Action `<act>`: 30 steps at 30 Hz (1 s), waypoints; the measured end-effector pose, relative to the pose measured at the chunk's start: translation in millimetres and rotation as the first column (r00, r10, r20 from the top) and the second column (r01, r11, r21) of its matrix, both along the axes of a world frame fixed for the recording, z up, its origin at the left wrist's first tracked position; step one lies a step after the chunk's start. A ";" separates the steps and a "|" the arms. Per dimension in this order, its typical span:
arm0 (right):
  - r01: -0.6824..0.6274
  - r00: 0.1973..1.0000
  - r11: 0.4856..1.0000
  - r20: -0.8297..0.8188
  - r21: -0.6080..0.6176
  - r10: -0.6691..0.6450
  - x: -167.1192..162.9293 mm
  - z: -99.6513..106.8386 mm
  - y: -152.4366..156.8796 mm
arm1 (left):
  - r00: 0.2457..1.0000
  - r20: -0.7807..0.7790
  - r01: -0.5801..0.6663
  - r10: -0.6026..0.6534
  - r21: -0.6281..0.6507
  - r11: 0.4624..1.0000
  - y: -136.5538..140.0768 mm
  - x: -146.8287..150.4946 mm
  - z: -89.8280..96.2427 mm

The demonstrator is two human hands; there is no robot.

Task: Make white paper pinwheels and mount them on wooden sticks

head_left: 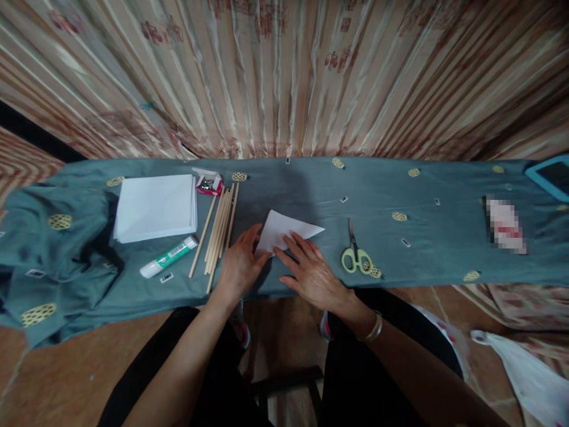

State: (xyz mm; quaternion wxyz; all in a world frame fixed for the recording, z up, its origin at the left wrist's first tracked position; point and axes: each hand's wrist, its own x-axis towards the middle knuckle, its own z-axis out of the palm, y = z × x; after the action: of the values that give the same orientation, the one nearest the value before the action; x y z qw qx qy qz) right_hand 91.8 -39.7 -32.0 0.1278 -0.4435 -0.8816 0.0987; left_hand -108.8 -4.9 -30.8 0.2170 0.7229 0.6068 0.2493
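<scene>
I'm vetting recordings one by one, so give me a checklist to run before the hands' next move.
1. Left hand at the white paper's left edge: ok.
2. Right hand on the paper: ok, fingers spread over its near edge.
3. Paper's near edge lined up: cannot tell, fingers partly cover it.
4. Scissors apart from both hands: ok, right of the right hand.
5. Wooden sticks all gathered: not ok, the leftmost lies apart.
6. Small red box shut: not ok, it stands open.
</scene>
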 end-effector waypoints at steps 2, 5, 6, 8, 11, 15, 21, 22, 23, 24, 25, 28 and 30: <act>0.010 1.000 1.000 0.004 -0.004 -0.010 4.0 0.0 -0.3 | 1.000 -0.008 0.011 -0.011 0.013 1.000 -0.7 -1.1 -1.3; 0.081 0.997 0.997 0.006 0.002 -0.081 16.2 -1.6 -0.3 | 1.000 0.016 0.018 -0.018 -0.005 1.000 -2.3 -4.5 -1.2; 0.119 0.993 0.993 0.013 0.011 -0.119 21.4 -2.6 -0.1 | 0.999 0.031 0.019 -0.019 -0.015 1.000 -3.3 -6.2 -0.9; 0.190 0.981 0.981 0.035 0.040 -0.191 31.8 -4.8 0.7 | 0.998 0.064 0.023 -0.021 -0.035 0.999 -6.1 -10.4 -0.3; 0.250 0.966 0.964 0.045 0.090 -0.255 43.3 -8.0 2.3 | 0.994 0.109 0.037 -0.029 -0.072 0.997 -11.5 -17.0 0.5; 0.292 0.954 0.949 0.028 0.121 -0.298 47.4 -9.3 4.1 | 0.989 0.143 0.046 -0.032 -0.101 0.994 -17.0 -22.5 2.4; 0.321 0.940 0.934 0.062 0.158 -0.334 44.9 -7.3 5.6 | 0.985 0.168 0.054 -0.036 -0.099 0.994 -19.2 -27.5 4.0; 0.320 0.940 0.933 0.069 0.163 -0.335 44.8 -7.0 5.7 | 0.984 0.175 0.054 -0.035 -0.103 0.993 -19.4 -28.6 4.0; 0.318 0.940 0.933 0.076 0.167 -0.334 44.7 -6.7 5.8 | 0.983 0.179 0.049 -0.029 -0.109 0.993 -19.6 -29.6 4.2; 0.319 0.938 0.933 0.082 0.169 -0.335 44.6 -6.4 5.8 | 0.983 0.182 0.042 -0.020 -0.121 0.992 -19.7 -30.2 4.6; 0.321 0.937 0.931 0.088 0.172 -0.339 44.3 -6.0 5.7 | 0.983 0.181 0.033 -0.009 -0.135 0.990 -19.8 -30.4 5.2; 0.332 0.930 0.927 0.103 0.173 -0.352 42.7 -5.2 5.4 | 0.986 0.165 0.008 0.023 -0.189 0.982 -19.7 -29.1 8.0; 0.340 0.928 0.925 0.103 0.168 -0.359 41.9 -5.1 5.6 | 0.987 0.153 -0.006 0.040 -0.214 0.977 -19.2 -27.6 9.7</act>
State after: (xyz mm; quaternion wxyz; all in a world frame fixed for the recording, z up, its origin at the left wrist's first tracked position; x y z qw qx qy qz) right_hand 133.6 -34.1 -37.1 0.1174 -0.5887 -0.7995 -0.0203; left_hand -136.4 -24.1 -21.1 0.3373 0.6666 0.6194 0.2414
